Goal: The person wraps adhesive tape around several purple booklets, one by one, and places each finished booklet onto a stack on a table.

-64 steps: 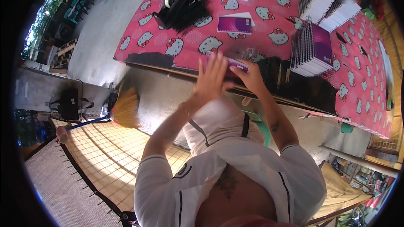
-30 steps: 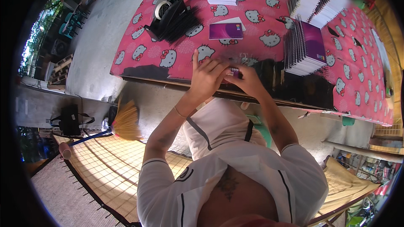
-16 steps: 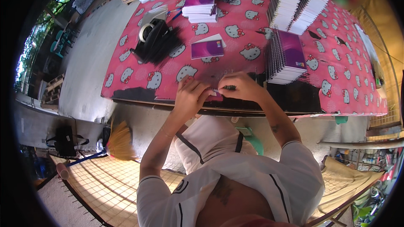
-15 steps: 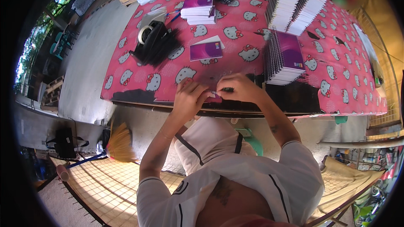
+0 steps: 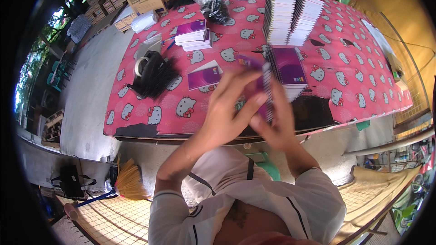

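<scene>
A purple spiral notebook (image 5: 254,65), blurred by motion, is held up between my hands above the table's front edge. My left hand (image 5: 229,109) grips it from the left, thumb stretched toward the binding. On the other side, my right hand (image 5: 278,120) has its fingers along the coil edge. Just behind my right hand stands a stack of purple spiral notebooks (image 5: 290,66). A purple cover (image 5: 203,78) lies on a white sheet beyond my left hand. Farther left sits a black tape dispenser (image 5: 144,70) beside a pile of black coils (image 5: 161,81).
Tall stacks of spiral notebooks (image 5: 278,16) rise at the back, beside a smaller purple-topped stack (image 5: 193,40). A clear plastic bag (image 5: 213,7) holds dark items. The pink patterned tablecloth (image 5: 245,56) has torn black patches. A broom (image 5: 129,179) leans at lower left.
Both hands were pinched together low at the table's front edge. They have risen and spread around the purple notebook, now lifted off the table. The whole view has shifted too.
</scene>
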`<state>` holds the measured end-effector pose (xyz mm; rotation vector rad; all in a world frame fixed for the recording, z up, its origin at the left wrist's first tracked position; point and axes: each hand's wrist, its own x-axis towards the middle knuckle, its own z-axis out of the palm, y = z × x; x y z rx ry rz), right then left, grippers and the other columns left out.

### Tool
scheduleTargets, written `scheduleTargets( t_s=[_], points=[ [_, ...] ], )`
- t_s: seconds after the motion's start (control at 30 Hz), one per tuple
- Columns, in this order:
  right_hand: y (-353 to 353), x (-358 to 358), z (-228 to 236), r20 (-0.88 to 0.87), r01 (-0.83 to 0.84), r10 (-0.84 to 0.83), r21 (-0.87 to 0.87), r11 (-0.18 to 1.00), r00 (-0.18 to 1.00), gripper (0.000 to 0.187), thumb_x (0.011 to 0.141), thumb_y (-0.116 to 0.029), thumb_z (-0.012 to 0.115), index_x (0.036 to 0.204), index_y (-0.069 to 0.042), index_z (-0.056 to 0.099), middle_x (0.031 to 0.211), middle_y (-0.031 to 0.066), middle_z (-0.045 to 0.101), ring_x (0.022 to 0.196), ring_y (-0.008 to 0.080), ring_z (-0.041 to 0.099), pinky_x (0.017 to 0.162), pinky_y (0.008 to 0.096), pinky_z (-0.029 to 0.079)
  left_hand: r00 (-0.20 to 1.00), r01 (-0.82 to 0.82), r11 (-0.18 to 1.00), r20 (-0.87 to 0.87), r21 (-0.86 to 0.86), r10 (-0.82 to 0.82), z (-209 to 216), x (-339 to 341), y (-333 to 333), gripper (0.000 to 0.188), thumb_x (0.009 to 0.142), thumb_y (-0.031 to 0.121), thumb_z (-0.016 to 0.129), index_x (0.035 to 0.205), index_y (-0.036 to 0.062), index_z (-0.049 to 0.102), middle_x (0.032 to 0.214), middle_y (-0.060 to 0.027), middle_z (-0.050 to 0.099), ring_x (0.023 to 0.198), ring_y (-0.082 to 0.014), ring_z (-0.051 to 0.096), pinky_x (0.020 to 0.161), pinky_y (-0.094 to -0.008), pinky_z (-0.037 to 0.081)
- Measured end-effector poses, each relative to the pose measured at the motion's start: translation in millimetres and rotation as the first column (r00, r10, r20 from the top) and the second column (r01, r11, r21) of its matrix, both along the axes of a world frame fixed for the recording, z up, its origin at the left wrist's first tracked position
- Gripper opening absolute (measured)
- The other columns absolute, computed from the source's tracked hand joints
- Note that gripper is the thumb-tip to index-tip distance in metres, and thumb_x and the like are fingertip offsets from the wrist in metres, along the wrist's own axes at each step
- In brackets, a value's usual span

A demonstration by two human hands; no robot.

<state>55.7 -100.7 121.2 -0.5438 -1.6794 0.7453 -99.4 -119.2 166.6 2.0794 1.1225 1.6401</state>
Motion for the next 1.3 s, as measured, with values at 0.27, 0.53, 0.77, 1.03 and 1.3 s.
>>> scheduleTargets(
  t_s=[0.27,0.53,0.77,1.03,1.3],
  points=[
    [126,112,16,0.231,0.240,-0.190,-0.212,0.947,0.954,0.053,0.088,-0.011,0.067,0.137,0.002,0.052,0.109,0.0091,0.063,0.086,0.0142,0.062,0.078,0.0294,0.050,0.945,0.107,0.984,-0.293,-0.146,-0.146,-13,56,162,0.034,0.091,0.022,0.066,0.125,0.0154,0.066,0.117,-0.0130,0.061,0.110,-0.0284,0.054,0.097,-0.0408,0.041],
    [121,121,-24,0.093,0.504,-0.498,-0.053,0.862,0.862,0.047,0.088,-0.027,0.072,0.127,-0.004,0.061,0.112,0.0134,0.060,0.095,0.0185,0.059,0.077,0.0319,0.049,0.974,-0.227,0.968,0.037,0.107,0.224,-72,-4,173,0.035,0.093,0.029,0.064,0.121,0.0070,0.065,0.115,-0.0193,0.064,0.108,-0.0369,0.059,0.094,-0.0438,0.046],
    [30,40,-17,0.187,-0.175,0.155,0.097,0.980,0.970,0.036,0.088,-0.016,0.068,0.122,-0.002,0.062,0.119,0.0148,0.063,0.112,0.0273,0.060,0.097,0.0388,0.046,0.653,-0.503,0.843,-0.723,-0.190,0.227,-190,-174,114,0.072,0.091,0.055,0.059,0.138,0.0018,0.049,0.144,-0.0259,0.043,0.134,-0.0399,0.041,0.109,-0.0501,0.034],
    [-13,-9,-128,0.820,-0.331,0.126,0.081,0.940,0.559,0.062,0.086,-0.033,0.068,0.142,-0.015,0.048,0.139,0.0129,0.050,0.132,0.0313,0.046,0.111,0.0538,0.028,0.298,-0.301,0.953,-0.951,-0.018,0.077,-187,-88,-71,0.065,0.088,0.032,0.060,0.141,0.0005,0.043,0.145,-0.0279,0.040,0.136,-0.0472,0.036,0.112,-0.0627,0.023],
    [54,-34,-133,0.453,-0.113,0.205,-0.222,0.968,0.868,0.032,0.092,-0.019,0.067,0.120,-0.005,0.064,0.093,0.0132,0.071,0.079,0.0183,0.067,0.069,0.0323,0.048,0.965,-0.131,0.894,-0.262,-0.429,0.016,-125,-125,-7,0.051,0.075,0.002,0.075,0.124,0.0053,0.061,0.109,-0.0166,0.067,0.086,-0.0299,0.067,0.069,-0.0352,0.054]
  ],
)
